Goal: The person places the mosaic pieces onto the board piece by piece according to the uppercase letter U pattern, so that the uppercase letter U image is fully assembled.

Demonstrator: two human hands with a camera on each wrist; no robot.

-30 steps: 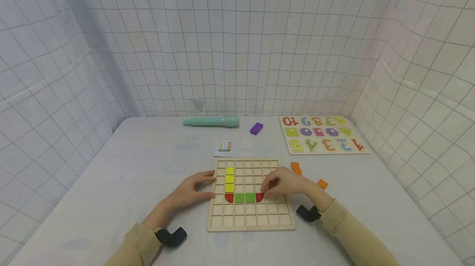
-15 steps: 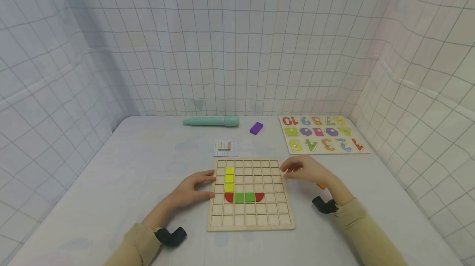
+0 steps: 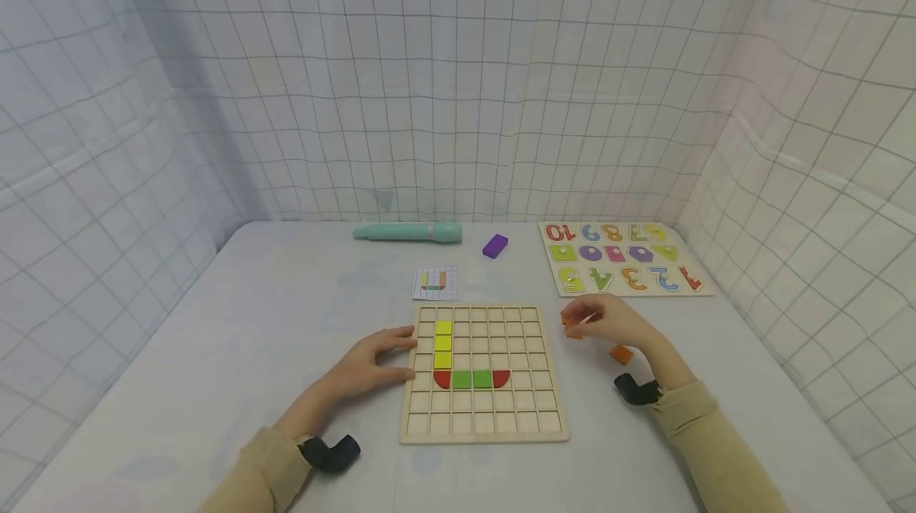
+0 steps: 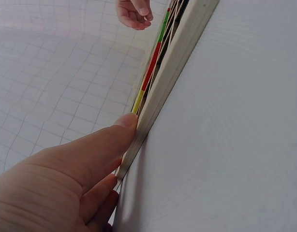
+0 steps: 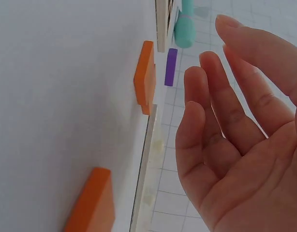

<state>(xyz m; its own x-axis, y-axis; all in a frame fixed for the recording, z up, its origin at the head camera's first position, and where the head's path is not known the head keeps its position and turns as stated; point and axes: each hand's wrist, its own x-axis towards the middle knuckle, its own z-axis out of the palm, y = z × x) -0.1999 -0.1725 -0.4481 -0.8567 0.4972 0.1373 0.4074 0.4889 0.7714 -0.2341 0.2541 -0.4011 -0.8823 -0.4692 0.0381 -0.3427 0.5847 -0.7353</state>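
Observation:
A wooden grid board [image 3: 463, 421] lies on the table, holding a column of yellow square tiles [image 3: 443, 343], two green tiles [image 3: 472, 379] and a red rounded tile [image 3: 502, 379] at each end of the green pair. My left hand [image 3: 365, 363] rests against the board's left edge, its thumb and fingers fairly straight in the left wrist view. To the right of the board, my right hand [image 3: 610, 320] hovers by two orange tiles [image 5: 145, 72], partly hiding them in the head view. Its fingers are relaxed, with nothing between them. Another orange tile [image 3: 621, 354] lies nearer my right wrist.
Behind the board lies a pattern card [image 3: 435, 283]. Farther back are a teal pen-shaped object [image 3: 408, 232] and a purple block [image 3: 495, 246]. A number puzzle board [image 3: 622, 262] stands at the back right. Gridded curtains [image 3: 458, 99] enclose the table.
My right hand has left the right-hand red tile, which stays in the grid, and moved right to the orange tiles. The left hand has stayed at the board's edge.

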